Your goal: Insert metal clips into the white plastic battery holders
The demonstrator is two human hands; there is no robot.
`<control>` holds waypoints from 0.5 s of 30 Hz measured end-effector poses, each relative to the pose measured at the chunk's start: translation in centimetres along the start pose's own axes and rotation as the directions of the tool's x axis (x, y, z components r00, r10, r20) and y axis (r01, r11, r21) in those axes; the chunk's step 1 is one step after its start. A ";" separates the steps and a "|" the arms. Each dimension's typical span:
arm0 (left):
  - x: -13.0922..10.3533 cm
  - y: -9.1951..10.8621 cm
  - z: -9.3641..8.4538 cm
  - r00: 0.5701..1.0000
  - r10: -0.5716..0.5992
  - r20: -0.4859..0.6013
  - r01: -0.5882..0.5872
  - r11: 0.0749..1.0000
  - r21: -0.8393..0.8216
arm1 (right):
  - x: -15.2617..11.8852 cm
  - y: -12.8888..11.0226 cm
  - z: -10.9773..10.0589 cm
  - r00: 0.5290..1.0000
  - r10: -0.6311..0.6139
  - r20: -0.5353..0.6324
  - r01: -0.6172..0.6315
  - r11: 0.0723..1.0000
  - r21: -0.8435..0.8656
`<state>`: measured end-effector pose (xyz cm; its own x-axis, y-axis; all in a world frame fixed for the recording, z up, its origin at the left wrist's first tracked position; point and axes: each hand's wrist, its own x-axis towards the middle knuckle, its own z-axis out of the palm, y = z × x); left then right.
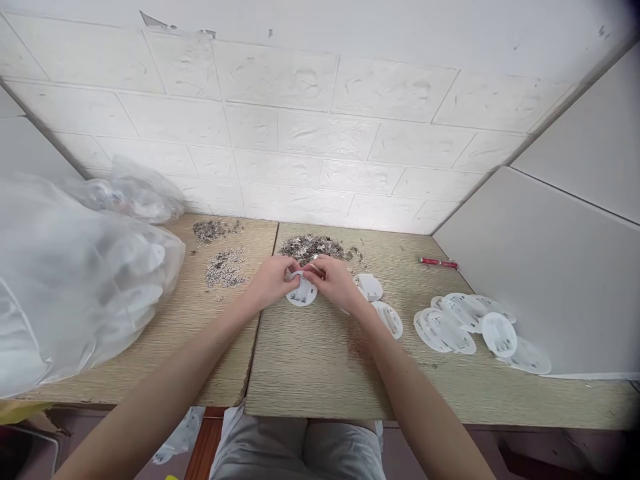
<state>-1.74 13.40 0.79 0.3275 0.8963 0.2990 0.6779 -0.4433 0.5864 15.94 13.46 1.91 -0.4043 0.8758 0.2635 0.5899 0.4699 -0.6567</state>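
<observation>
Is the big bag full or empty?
Not empty: the bag bulges, and white discs show through it. Whether it's completely full, I can't tell.

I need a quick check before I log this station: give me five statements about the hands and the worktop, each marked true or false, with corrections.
1. The left hand and right hand are both at one white disc. True.
2. The red stick-like item lies against the large plastic bag. False: the red stick-like item lies at the right, near the grey panel.
3. The large plastic bag is at the left of the worktop. True.
4. All the small metal-looking pieces sit in one heap. False: there are separate heaps, two at the left and one behind the hands.
5. Several white round parts overlap at the right. True.
</observation>
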 end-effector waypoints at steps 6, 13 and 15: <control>-0.4 0.2 -0.4 0.984 0.037 0.172 -0.068 0.981 0.182 | 0.0 -0.1 -0.1 0.999 -0.048 -0.014 0.049 0.997 0.056; -0.8 1.8 -1.9 0.866 0.026 0.500 -0.066 0.996 0.062 | -0.1 1.2 -0.9 0.976 -0.030 -0.217 0.048 0.995 0.083; -0.8 2.4 -2.3 0.773 0.065 0.631 -0.066 0.998 -0.022 | -0.1 1.7 -1.0 0.961 -0.036 -0.274 0.051 0.997 0.049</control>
<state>-1.87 11.59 3.65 0.7125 0.6709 -0.2054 0.6401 -0.5018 0.5818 17.67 14.24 1.48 -0.2184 0.8550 0.4703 0.5333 0.5082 -0.6763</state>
